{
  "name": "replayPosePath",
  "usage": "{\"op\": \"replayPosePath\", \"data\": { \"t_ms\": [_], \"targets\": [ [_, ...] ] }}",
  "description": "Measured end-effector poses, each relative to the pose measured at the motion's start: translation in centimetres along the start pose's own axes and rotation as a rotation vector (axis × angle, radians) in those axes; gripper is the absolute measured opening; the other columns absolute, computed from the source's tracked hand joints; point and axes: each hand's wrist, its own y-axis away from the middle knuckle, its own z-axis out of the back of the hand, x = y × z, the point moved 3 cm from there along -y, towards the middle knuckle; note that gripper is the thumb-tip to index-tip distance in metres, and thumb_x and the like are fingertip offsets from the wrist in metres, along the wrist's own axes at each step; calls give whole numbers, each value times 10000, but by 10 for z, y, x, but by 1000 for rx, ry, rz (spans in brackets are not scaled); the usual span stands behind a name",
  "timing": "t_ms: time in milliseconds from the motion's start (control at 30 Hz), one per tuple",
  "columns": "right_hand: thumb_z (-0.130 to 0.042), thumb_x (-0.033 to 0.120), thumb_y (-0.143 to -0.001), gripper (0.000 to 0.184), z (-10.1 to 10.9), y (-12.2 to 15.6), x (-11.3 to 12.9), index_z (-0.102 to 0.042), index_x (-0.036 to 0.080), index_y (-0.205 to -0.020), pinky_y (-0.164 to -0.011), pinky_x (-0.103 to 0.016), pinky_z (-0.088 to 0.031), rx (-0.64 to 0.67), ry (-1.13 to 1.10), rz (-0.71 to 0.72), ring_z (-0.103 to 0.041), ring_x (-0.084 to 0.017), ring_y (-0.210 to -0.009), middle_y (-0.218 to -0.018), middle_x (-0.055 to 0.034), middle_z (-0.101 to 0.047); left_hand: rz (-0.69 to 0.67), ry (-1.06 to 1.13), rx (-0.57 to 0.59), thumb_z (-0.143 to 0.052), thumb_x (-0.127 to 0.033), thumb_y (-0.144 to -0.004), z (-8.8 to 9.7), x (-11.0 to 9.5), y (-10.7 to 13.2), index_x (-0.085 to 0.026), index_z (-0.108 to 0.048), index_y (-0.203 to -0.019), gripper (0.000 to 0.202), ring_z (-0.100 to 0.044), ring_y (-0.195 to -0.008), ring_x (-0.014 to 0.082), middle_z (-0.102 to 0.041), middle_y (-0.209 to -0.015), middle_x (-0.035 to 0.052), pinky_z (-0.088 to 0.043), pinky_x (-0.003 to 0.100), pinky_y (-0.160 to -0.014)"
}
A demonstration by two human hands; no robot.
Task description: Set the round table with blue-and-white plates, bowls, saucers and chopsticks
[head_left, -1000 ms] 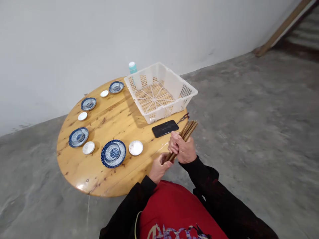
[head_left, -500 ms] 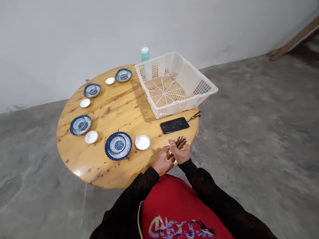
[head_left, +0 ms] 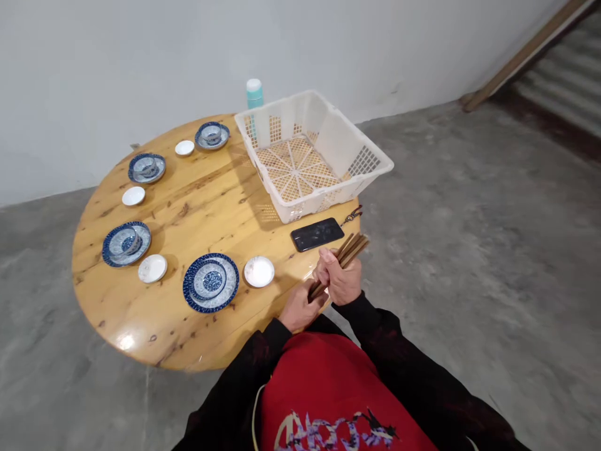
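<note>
A bundle of brown chopsticks (head_left: 351, 250) is wrapped in my right hand (head_left: 342, 279), its tips fanning out above the thumb. My left hand (head_left: 303, 305) closes around the lower end of the same bundle, just over the table's front edge. Left of my hands lies a small white dish (head_left: 259, 272), and beside it a blue-patterned plate (head_left: 230, 300) with a matching bowl (head_left: 208, 280) on top. A black phone (head_left: 317, 235) rests just beyond my right hand.
On the round wooden table (head_left: 206, 213) a white plastic basket (head_left: 323, 203) stands at the back right, a turquoise bottle (head_left: 254, 94) behind it. More plates with bowls and small white dishes (head_left: 153, 268) line the left rim. A keyring (head_left: 352, 215) touches the phone's end.
The chopsticks have risen and show more of their length above my right hand. My view has shifted, so the table sits further left.
</note>
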Motion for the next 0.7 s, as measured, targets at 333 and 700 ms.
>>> {"op": "replayPosePath", "data": {
  "t_ms": [333,700],
  "targets": [
    [-887,620,-625,595,-44,-81,17,-442,223,-630,-422,-219,-397,259,-169,-378,-325,-40,-390,-471,119,-361,131,268,-255,-574,-449,-904,18,-41,-11,-204,-464,-757,306,-392,-506,85,-430,-577,-63,-346,218,-511],
    [-610,634,-894,429,-52,-96,25,-534,213,-858,-632,-281,-497,646,83,-225,-640,-148,-643,-680,28,-596,182,282,-536,-556,-470,-918,42,-80,-71,-210,-451,-806,302,-449,-479,85,-483,-614,-55,-375,204,-459]
  ]
}}
